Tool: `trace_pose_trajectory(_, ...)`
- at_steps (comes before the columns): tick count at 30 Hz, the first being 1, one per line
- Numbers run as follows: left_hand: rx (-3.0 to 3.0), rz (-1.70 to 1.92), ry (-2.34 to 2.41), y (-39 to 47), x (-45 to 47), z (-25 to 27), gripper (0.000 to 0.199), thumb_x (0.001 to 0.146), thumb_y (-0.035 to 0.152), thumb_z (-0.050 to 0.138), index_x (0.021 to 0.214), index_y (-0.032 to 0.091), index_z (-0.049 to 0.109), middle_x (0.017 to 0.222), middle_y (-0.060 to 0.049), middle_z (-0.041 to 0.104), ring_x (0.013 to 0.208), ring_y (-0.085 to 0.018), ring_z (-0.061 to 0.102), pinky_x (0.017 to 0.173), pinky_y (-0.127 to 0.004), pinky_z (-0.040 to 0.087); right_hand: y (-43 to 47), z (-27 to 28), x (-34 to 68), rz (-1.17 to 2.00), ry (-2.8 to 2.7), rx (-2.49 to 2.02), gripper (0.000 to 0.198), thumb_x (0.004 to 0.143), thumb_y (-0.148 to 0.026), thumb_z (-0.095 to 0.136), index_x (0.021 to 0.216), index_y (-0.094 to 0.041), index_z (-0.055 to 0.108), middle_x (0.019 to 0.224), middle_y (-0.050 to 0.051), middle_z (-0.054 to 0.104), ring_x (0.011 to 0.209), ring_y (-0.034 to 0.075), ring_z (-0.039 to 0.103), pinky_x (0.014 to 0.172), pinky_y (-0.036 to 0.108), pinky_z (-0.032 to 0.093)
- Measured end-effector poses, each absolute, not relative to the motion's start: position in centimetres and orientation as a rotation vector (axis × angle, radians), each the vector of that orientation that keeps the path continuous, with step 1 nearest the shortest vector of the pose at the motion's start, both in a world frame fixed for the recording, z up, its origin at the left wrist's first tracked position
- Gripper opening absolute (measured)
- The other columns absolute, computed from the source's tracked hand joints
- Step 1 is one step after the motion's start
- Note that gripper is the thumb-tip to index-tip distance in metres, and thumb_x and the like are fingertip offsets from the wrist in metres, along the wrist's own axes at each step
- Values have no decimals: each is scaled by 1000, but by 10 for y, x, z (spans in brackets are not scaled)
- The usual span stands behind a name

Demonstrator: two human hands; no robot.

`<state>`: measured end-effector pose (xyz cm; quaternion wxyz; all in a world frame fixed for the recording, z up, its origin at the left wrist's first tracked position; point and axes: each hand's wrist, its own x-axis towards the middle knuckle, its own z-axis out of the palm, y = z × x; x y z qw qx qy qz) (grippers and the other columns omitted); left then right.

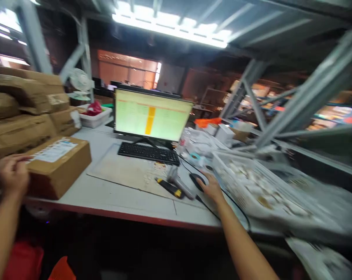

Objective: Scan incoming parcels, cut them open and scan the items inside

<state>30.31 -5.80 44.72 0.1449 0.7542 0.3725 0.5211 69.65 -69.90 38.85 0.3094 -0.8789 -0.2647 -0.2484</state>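
On the left of the table lies a cardboard box (56, 175) with a white label (55, 151) on top. My left hand (13, 174) is at the box's left edge, fingers curled against it, with the fingertips near the label. My right hand (212, 186) rests over a black computer mouse (197, 181), its fingers closed around the right side. Just left of the mouse lie a grey handheld scanner (180, 182) and a black and yellow utility knife (170, 188). A black keyboard (148, 153) sits below the lit monitor (152, 116).
Several cardboard boxes (21, 126) are stacked at the far left. White baskets stand behind them (95, 116) and right of the mouse (237, 186). Cables (237, 206) run past my right hand. Grey metal beams (312, 85) slant up on the right.
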Motion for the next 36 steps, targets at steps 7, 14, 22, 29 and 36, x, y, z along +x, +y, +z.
trace_pose_trajectory(7, 1998, 1798, 992, -28, 286, 420, 24, 82, 28, 42, 77, 19, 63, 92, -9, 68, 103, -24, 64, 107, -41, 47, -694, 333, 763, -745, -801, -2435, 60, 86, -58, 48, 126, -19, 69, 128, 16, 66, 122, 35, 63, 107, 53, 50)
trace_pose_trajectory(14, 1949, 1893, 979, -26, 289, 409, 23, 83, 29, 41, 78, 20, 62, 92, -9, 67, 102, -25, 64, 104, -41, 49, -696, 317, 768, -808, -755, -2486, 52, 86, -58, 46, 112, -26, 76, 118, 13, 70, 108, 34, 69, 93, 51, 58)
trace_pose_trajectory(22, 1946, 1863, 1050, -27, 289, 409, 24, 85, 32, 38, 80, 24, 59, 94, -7, 67, 106, -25, 64, 106, -42, 50, -693, 322, 766, -795, -835, -2422, 52, 88, -59, 48, 111, -23, 78, 120, 15, 71, 110, 34, 69, 99, 51, 57)
trace_pose_trajectory(29, 1946, 1971, 884, -23, 288, 403, 21, 87, 28, 43, 78, 23, 62, 91, -7, 67, 103, -27, 65, 102, -44, 51, -693, 319, 771, -813, -864, -2397, 50, 88, -59, 50, 109, -23, 78, 117, 14, 70, 108, 34, 69, 97, 52, 58)
trace_pose_trajectory(36, 1929, 2022, 837, -29, 288, 409, 22, 85, 30, 45, 75, 22, 63, 87, -8, 67, 98, -28, 64, 98, -45, 51, -693, 314, 776, -833, -878, -2405, 48, 89, -55, 49, 110, -23, 77, 118, 15, 70, 109, 34, 68, 99, 51, 56)
